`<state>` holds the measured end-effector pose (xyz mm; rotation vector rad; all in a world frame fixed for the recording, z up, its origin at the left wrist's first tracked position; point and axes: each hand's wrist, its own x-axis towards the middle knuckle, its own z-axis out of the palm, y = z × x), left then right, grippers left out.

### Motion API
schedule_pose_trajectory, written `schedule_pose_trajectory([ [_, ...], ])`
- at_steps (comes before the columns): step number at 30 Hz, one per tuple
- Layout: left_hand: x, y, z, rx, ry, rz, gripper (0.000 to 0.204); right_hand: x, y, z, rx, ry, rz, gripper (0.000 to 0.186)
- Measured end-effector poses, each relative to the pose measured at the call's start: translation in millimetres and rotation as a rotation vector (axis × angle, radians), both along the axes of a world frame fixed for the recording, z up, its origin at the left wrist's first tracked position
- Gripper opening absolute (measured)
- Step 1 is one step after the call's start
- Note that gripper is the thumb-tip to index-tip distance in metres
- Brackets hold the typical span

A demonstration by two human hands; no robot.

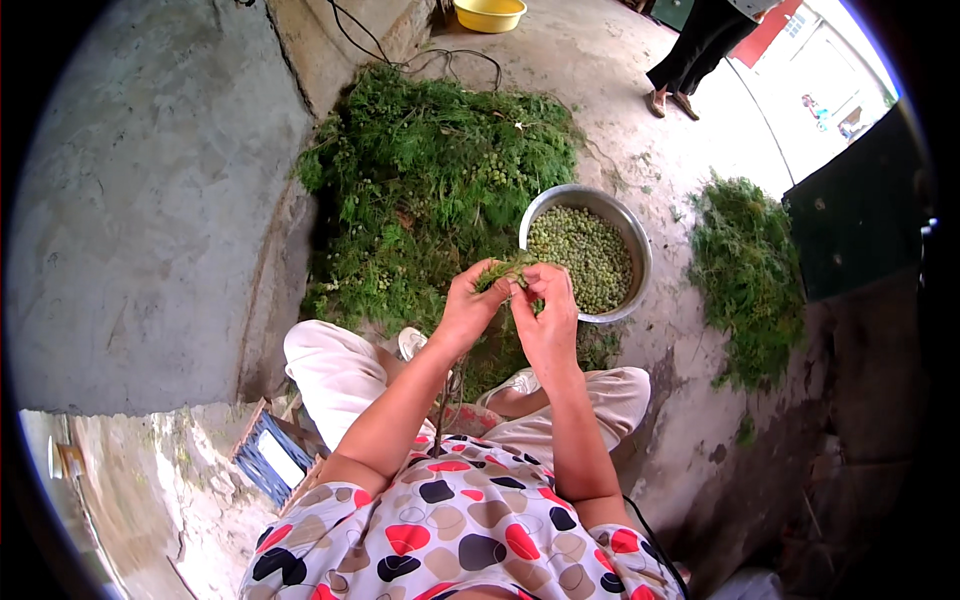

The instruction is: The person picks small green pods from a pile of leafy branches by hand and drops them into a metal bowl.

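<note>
Green, the held sprig (503, 270) looks finely feathery

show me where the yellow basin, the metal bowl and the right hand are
yellow basin (489, 22), head view, front outer wall
metal bowl (643, 252), head view, right side of the rim
right hand (547, 318), head view, middle of the hand

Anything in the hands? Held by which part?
A green sprig: the left hand pinches its leafy part; the right hand fingers it too, exact grip unclear.
</note>
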<state>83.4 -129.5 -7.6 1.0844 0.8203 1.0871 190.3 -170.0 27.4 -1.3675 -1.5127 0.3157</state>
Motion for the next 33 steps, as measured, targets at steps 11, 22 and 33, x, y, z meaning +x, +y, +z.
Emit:
schedule_pose_trajectory([
  [11,11,-1,11,0.059,0.026,-0.04,0.009,9,-8,5,0.132,-0.132,-0.044,0.024],
  [22,-4,16,13,0.327,0.247,0.098,0.022,65,0,29,0.465,-0.317,-0.348,0.027],
  [33,-4,11,22,0.753,0.622,0.08,0.055,17,9,19,0.192,-0.352,-0.051,0.025],
])
